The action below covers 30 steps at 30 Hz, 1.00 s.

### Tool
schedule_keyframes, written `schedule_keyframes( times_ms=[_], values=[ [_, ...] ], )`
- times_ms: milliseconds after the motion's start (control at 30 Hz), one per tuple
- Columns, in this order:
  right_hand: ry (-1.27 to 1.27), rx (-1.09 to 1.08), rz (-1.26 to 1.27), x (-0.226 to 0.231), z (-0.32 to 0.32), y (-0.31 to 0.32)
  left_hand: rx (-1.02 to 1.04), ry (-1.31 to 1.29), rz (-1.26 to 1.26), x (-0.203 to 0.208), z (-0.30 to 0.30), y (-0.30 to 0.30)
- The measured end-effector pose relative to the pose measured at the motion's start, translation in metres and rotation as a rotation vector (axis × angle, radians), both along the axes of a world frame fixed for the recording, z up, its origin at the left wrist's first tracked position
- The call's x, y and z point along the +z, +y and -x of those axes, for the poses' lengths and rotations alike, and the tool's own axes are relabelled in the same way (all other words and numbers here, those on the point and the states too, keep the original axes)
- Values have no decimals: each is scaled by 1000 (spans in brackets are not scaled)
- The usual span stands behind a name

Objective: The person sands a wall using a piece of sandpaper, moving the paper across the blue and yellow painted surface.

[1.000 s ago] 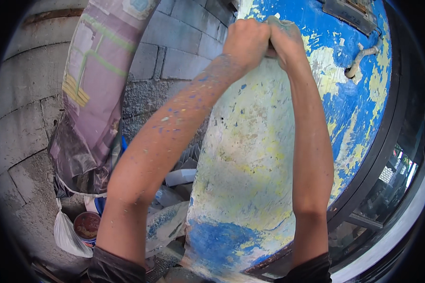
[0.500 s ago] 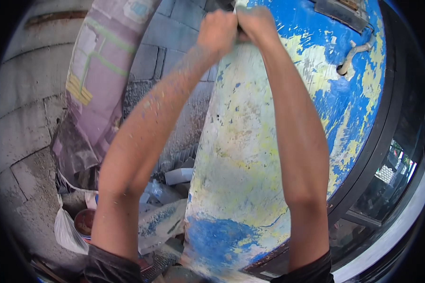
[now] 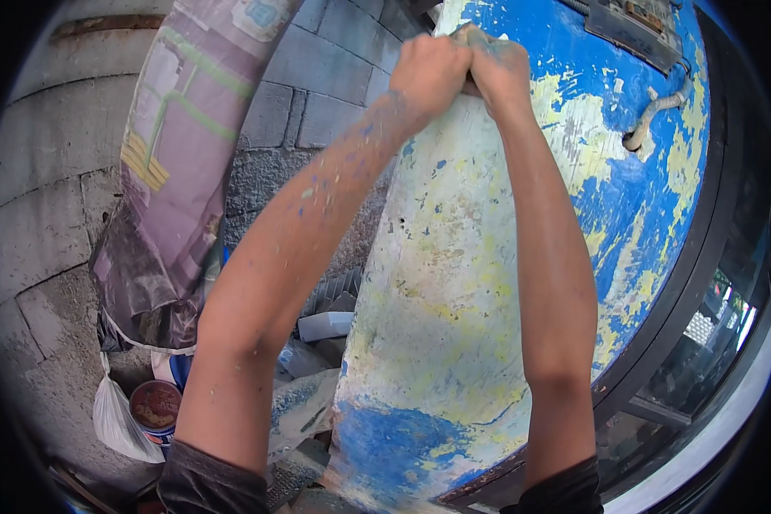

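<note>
Both arms reach out to the upper part of a wall panel (image 3: 437, 283) with flaking blue and yellow paint over a pale, scraped surface. My left hand (image 3: 431, 75) is closed, its knuckles up, pressed against my right hand (image 3: 499, 70). The right one is closed too, with bluish smudges on its back. A small dark edge shows between and under the two hands, but the thing they grip is mostly hidden. Paint flecks dot my left forearm (image 3: 317, 197).
At left a purple printed sheet (image 3: 184, 111) hangs before a grey block wall (image 3: 43, 146). Below it are a white plastic bag (image 3: 122, 415) and a paint bucket (image 3: 156, 404). On the right are a bent pipe (image 3: 655, 111), a metal box (image 3: 638, 30) and a dark window frame (image 3: 677, 248).
My two hands, still together, have come slightly nearer and to the right over the panel. The view has also shifted a little, showing more of the bucket and metal box.
</note>
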State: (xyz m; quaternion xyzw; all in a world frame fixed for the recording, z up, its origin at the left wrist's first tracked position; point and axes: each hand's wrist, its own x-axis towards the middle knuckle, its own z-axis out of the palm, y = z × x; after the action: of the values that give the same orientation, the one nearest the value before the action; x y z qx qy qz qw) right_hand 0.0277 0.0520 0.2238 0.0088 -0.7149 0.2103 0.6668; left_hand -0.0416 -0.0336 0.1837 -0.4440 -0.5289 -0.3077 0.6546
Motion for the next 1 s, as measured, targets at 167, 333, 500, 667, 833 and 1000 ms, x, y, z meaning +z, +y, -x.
schedule_keyframes(
  times_ms=[167,333,500,667,833,1000],
  values=[
    [-97,-253,-63,-1,1,-21,-130,-6,33,-16,8,-14],
    [-112,-329,-203,36,38,-9,-103,-37,-47,22,33,-3],
    [-195,134,-198,-59,31,-87,-361,-185,-80,-47,53,-62],
    [-474,391,-93,-176,-36,-84,-578,-440,6,-106,14,-77],
    [-156,430,227,-308,-78,-38,-519,-206,100,-117,-30,-46],
    [-282,385,367,-379,-124,-8,-304,-24,49,-99,-39,11]
  ],
)
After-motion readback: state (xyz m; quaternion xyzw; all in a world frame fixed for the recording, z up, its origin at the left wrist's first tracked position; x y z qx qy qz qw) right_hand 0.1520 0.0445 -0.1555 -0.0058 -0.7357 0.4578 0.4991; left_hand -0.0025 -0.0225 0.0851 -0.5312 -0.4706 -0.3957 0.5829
